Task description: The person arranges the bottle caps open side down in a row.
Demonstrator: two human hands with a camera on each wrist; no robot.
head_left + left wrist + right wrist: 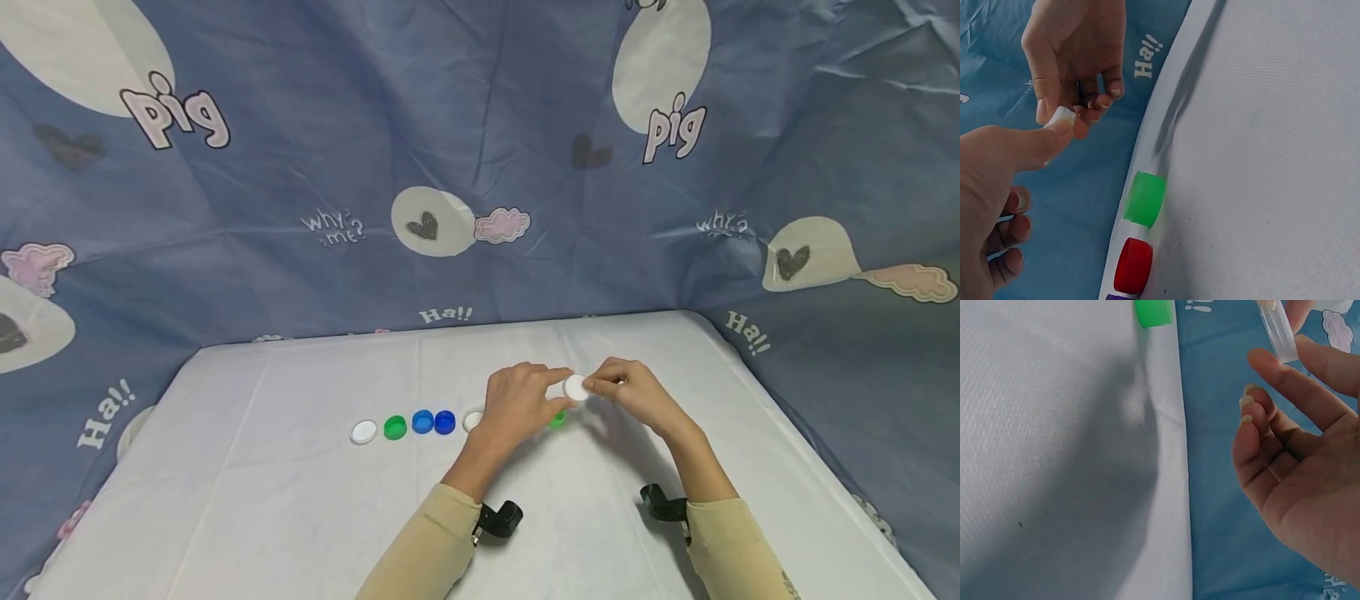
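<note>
A white bottle cap (576,387) is held above the table between both hands. My left hand (517,405) pinches its left side between thumb and index finger, the other fingers curled loosely apart from it. From the opposite side my right hand (633,393) pinches the cap with thumb and index finger. In the right wrist view the cap (1280,332) appears edge-on at those fingertips. Below the hands a green cap (1145,199) sits on the table beside a red cap (1134,265). Part of a purple cap (1120,297) shows at the frame's bottom.
Left of the hands, a row holds a white cap (363,432), a green cap (395,427), a light blue cap (422,422), a dark blue cap (445,422) and another white cap (472,420) partly behind my left hand. A patterned blue cloth (450,283) hangs behind the white table (300,500).
</note>
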